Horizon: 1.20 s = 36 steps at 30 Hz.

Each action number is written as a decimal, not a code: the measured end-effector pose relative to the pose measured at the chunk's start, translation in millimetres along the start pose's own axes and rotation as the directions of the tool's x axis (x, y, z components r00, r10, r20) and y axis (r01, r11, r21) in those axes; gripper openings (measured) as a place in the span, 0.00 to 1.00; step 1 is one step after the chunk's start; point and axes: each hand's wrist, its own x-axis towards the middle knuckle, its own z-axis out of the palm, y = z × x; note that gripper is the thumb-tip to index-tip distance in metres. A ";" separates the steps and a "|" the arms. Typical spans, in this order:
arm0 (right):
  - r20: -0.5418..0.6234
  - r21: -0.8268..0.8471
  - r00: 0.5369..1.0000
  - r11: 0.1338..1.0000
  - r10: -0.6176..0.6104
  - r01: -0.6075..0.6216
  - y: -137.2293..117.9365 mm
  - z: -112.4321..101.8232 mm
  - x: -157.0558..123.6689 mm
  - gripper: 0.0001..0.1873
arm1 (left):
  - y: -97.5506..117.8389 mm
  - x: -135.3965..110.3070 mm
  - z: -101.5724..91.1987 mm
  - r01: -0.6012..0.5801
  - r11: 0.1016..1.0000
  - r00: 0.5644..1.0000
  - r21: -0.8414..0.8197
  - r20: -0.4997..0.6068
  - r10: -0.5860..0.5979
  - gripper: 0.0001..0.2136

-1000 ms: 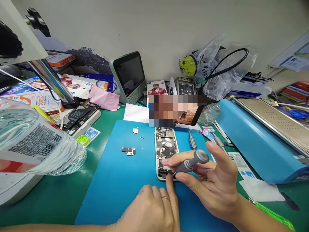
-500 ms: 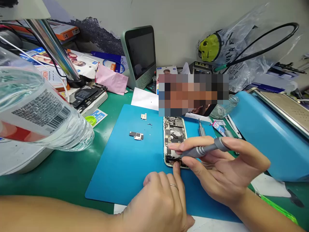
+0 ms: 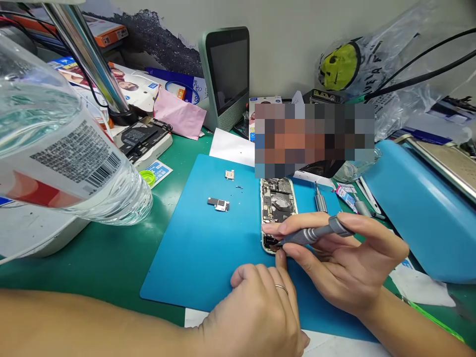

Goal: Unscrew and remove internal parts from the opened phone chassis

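An opened phone (image 3: 279,201), its inner parts exposed, lies on a blue mat (image 3: 186,253). My right hand (image 3: 345,263) is closed around a grey precision screwdriver (image 3: 310,234), held tilted, its tip at the phone's lower end. My left hand (image 3: 256,307), wearing a ring, is mostly curled, with one finger stretched to the phone's bottom edge; its palm side is hidden. Left of the phone lie a small black-and-silver part (image 3: 219,204), a small metal plate (image 3: 229,174) and tiny dark bits (image 3: 239,187). A second screwdriver (image 3: 320,198) lies right of the phone.
A large water bottle (image 3: 74,153) stands close on the left, near a lamp pole (image 3: 87,59). Behind are another opened phone (image 3: 143,139), a screen device (image 3: 226,74) and a blurred-out patch. A blue case (image 3: 416,218) and glass jar (image 3: 357,166) stand right.
The whole scene has shifted slightly right and up in view as the camera moved. Both hands keep nearly the same pose at the phone, the screwdriver tip still at its lower end.
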 end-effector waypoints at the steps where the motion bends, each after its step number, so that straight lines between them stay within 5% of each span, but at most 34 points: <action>1: 0.001 -0.001 1.000 1.000 0.003 -0.003 -0.3 0.7 0.2 0.36 | 0.4 0.2 0.0 0.001 1.000 1.000 -0.002 -0.002 -0.001 0.28; 20: 0.012 -0.013 1.000 1.000 -0.007 0.007 0.3 0.6 4.1 0.39 | -9.6 4.2 -6.9 -0.031 0.999 0.999 0.021 -0.042 0.032 0.24; 27: 0.103 -0.008 0.973 0.978 -0.206 0.208 8.9 -3.0 10.6 0.47 | -8.2 4.0 -7.7 -0.020 0.999 0.999 0.037 -0.024 0.021 0.25; 36: 0.131 -0.012 0.966 0.973 -0.225 0.228 9.0 -5.7 9.9 0.48 | -8.0 4.4 -8.4 -0.021 0.999 1.000 0.039 -0.020 0.022 0.27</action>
